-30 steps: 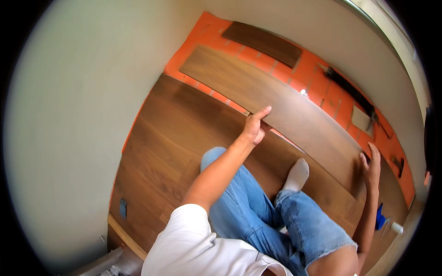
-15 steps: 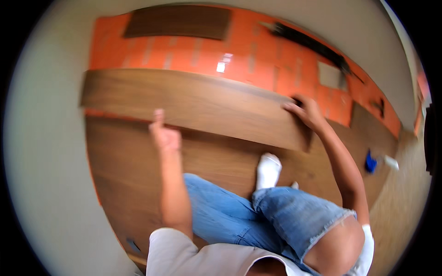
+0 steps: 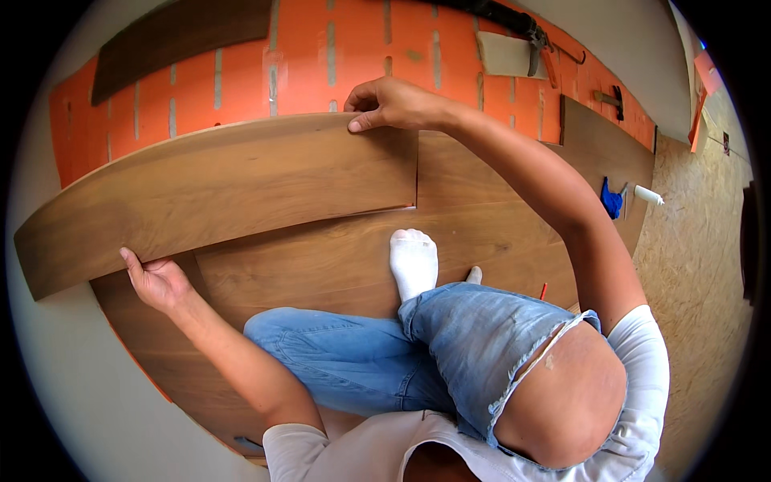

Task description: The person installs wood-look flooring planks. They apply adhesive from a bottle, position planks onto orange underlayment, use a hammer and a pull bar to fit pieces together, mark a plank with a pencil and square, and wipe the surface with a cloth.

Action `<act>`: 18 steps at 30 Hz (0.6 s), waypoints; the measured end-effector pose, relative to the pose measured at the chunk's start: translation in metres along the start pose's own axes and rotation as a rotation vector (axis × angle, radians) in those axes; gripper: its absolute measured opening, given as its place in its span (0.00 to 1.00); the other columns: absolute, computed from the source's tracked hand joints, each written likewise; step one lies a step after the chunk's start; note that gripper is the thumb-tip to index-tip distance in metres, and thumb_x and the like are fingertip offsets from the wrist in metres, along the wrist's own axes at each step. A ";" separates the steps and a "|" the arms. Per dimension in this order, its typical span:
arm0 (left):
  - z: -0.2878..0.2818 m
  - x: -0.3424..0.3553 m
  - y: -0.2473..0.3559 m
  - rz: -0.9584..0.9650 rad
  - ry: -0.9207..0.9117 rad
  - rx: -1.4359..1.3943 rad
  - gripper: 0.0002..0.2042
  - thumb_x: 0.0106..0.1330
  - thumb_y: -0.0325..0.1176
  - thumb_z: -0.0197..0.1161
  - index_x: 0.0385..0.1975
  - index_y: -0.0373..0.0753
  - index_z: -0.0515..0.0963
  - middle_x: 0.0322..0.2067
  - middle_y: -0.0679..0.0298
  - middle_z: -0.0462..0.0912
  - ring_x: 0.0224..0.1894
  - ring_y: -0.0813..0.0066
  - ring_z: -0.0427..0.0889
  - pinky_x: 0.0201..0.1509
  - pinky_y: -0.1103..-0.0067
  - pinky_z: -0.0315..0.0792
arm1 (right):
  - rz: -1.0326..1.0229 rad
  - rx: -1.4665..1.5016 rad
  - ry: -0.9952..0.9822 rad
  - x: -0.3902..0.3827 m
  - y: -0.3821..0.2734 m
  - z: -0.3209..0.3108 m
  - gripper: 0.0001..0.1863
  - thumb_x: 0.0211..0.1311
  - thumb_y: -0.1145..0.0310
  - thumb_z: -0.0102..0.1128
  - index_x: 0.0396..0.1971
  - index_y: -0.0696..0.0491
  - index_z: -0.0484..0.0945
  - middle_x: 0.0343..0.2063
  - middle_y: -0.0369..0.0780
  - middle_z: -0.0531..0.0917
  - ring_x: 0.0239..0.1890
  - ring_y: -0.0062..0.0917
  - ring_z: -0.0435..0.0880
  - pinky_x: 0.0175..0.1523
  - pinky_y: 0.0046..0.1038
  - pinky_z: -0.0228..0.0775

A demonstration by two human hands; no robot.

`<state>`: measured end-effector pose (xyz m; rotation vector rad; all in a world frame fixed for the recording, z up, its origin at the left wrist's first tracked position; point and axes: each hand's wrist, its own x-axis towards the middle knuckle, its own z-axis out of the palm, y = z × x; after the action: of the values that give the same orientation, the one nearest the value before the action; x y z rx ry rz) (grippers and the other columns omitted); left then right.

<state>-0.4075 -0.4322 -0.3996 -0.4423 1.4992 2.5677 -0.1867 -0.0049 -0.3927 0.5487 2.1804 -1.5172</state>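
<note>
A long brown floorboard [image 3: 241, 178] is held in both my hands, its left end raised near the grey wall. My left hand [image 3: 159, 281] grips the board's near edge close to that end, thumb on top and fingers beneath. My right hand [image 3: 391, 106] pinches the far edge near the right end, thumb on the face and fingers curled over. The right end lies beside a laid floorboard [image 3: 474, 181], with a thin dark seam between them. Beneath the near edge a shadowed gap shows above the laid floor. My white-socked foot [image 3: 415, 261] rests just in front.
Orange underlayment [image 3: 301, 68] spans the far side, with a loose dark floorboard [image 3: 189, 40] on it. A black tool [image 3: 502, 16], a hammer [image 3: 614, 102] and a beige piece [image 3: 507, 55] lie there too. At right are a blue object [image 3: 611, 198] and a white bottle [image 3: 648, 195].
The board has moved left and its right end now meets the laid floorboard. My left hand has slid out with it toward the wall; my right hand now sits on the far edge.
</note>
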 end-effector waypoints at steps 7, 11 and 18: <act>-0.024 0.000 -0.013 0.011 -0.006 0.057 0.17 0.76 0.32 0.59 0.59 0.30 0.74 0.58 0.55 0.80 0.58 0.64 0.79 0.66 0.66 0.73 | 0.009 -0.279 -0.048 0.002 -0.006 0.009 0.20 0.64 0.57 0.70 0.46 0.58 0.83 0.40 0.44 0.88 0.46 0.33 0.85 0.51 0.34 0.75; -0.028 -0.004 -0.020 -0.041 -0.050 0.002 0.17 0.76 0.31 0.59 0.59 0.29 0.73 0.58 0.55 0.80 0.58 0.64 0.79 0.66 0.66 0.73 | 0.023 -0.330 -0.039 0.001 0.000 0.010 0.18 0.65 0.58 0.68 0.46 0.57 0.83 0.40 0.44 0.88 0.46 0.35 0.85 0.50 0.36 0.75; -0.034 -0.002 -0.021 -0.072 -0.044 -0.024 0.17 0.75 0.30 0.59 0.59 0.30 0.73 0.59 0.55 0.80 0.59 0.65 0.79 0.67 0.66 0.73 | -0.041 -0.426 0.013 0.004 0.007 0.013 0.19 0.64 0.55 0.68 0.44 0.55 0.84 0.41 0.43 0.86 0.47 0.39 0.84 0.50 0.39 0.75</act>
<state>-0.3935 -0.4509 -0.4316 -0.4322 1.4127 2.5263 -0.1845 -0.0151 -0.4039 0.3723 2.4394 -1.0194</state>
